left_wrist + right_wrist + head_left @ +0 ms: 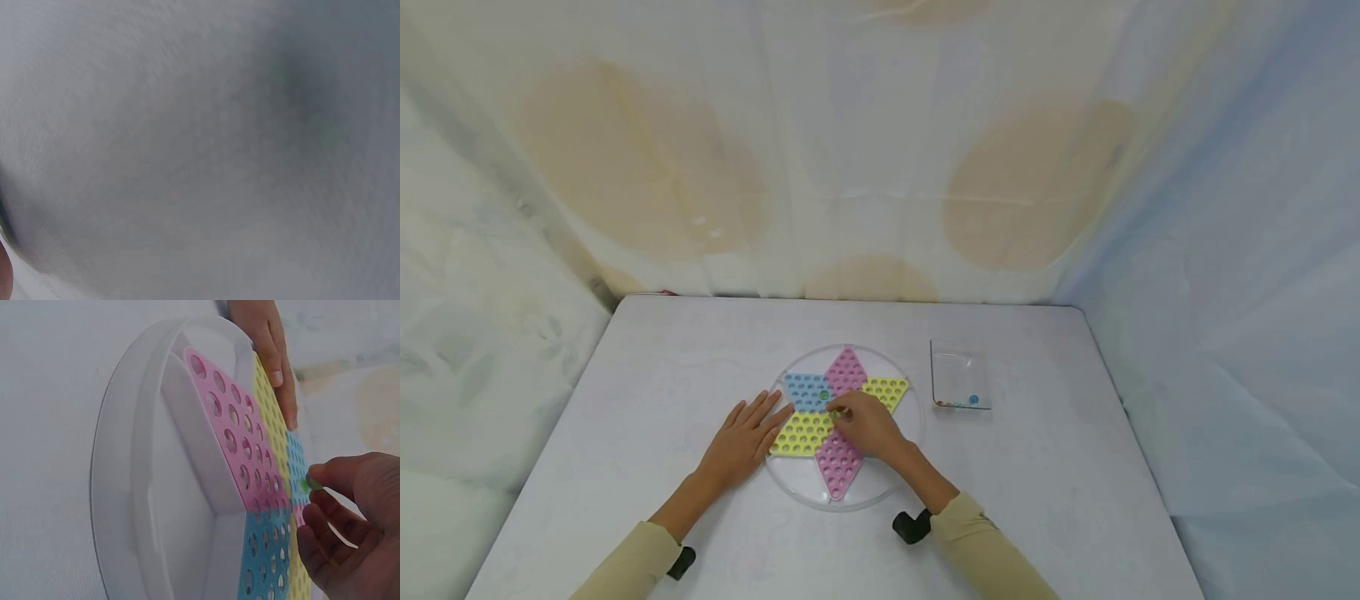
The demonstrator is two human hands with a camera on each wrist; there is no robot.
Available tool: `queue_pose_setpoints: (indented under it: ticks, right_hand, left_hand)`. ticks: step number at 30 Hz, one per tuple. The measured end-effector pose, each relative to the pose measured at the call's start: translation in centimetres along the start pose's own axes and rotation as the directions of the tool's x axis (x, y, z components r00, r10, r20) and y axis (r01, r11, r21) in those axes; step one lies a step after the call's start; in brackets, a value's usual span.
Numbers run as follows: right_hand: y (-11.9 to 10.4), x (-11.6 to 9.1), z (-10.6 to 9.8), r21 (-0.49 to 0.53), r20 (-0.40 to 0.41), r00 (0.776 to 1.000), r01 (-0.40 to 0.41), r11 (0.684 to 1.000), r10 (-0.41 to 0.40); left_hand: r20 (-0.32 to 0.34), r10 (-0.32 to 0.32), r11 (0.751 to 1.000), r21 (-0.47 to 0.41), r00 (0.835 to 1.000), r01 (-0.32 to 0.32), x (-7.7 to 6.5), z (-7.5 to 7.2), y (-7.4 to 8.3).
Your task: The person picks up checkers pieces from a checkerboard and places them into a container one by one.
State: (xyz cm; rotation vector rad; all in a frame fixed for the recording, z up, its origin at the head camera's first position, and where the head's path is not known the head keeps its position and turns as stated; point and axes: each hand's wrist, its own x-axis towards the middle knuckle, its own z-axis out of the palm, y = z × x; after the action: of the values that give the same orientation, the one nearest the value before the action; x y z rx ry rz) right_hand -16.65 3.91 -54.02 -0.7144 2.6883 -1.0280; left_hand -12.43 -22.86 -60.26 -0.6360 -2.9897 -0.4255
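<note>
A round Chinese checkers board (880, 498) lies on the table, its star of pink, yellow and blue perforated sections set in a clear rim. My right hand (867, 423) is over the middle of the star, and in the right wrist view its thumb and forefinger pinch a green marble (313, 482) close to the holes. Another green marble (823, 395) sits in the blue section (805, 390). With fingers spread, my left hand (741, 442) rests at the board's left edge. The left wrist view holds mostly blurred pale surface.
Right of the board stands a clear square box (958, 375) with a blue marble (973, 399) and several small orange ones along its near side. The white table (1045, 483) is bordered by hanging cloth at the back and sides.
</note>
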Motion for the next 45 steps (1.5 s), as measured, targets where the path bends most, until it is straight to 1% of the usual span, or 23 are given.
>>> queue_pose_setpoints:
  ticks: [6, 10, 15, 21, 25, 31, 35, 39, 45]
  right_hand:
    - [0.4, -0.5, -1.2, 0.09, -0.059, 0.998, 0.027, 0.996, -0.022]
    - [0.5, -0.8, -2.2, 0.13, -0.099, 0.994, 0.052, 0.99, -0.039]
    - [0.7, -1.0, -3.3, 0.14, -0.13, 0.99, 0.073, 0.987, -0.055]
    - [1.2, -1.1, -4.6, 0.14, -0.152, 0.987, 0.081, 0.987, -0.06]
    - [1.5, -1.2, -5.5, 0.153, -0.178, 0.983, 0.075, 0.985, -0.047]
    - [2.1, -1.5, -7.1, 0.17, -0.208, 0.978, 0.053, 0.984, -0.017]
    - [3.1, -1.6, -7.8, 0.153, -0.231, 0.973, 0.042, 0.987, -0.005]
    - [3.7, -1.9, -8.6, 0.146, -0.258, 0.966, 0.008, 0.989, 0.03]
    - [5.1, -2.4, -9.8, 0.134, -0.268, 0.96, -0.047, 0.99, 0.082]
  left_hand:
    - [-0.026, 0.008, 1.0, -0.01, 1.0, -0.008, 0.0, 0.1, 0.0]
    - [-0.019, 0.014, 1.0, -0.008, 1.0, -0.014, 0.1, 0.0, 0.0]
    - [-0.009, 0.017, 1.0, 0.006, 1.0, -0.017, 0.1, 0.0, 0.0]
    - [-0.037, 0.025, 1.0, 0.0, 0.999, -0.025, 0.1, 0.1, 0.0]
    - [-0.049, 0.028, 1.0, -0.001, 0.998, -0.028, 0.0, 0.2, 0.0]
    - [-0.013, 0.013, 1.0, 0.003, 1.0, -0.013, 0.1, 0.1, -0.1]
    - [-0.012, 0.017, 1.0, 0.004, 1.0, -0.017, 0.0, 0.1, -0.2]
    - [-0.018, 0.028, 1.0, 0.003, 0.999, -0.028, -0.1, 0.1, -0.3]
    - [-0.016, 0.031, 0.999, 0.008, 0.999, -0.031, -0.1, 0.0, -0.3]
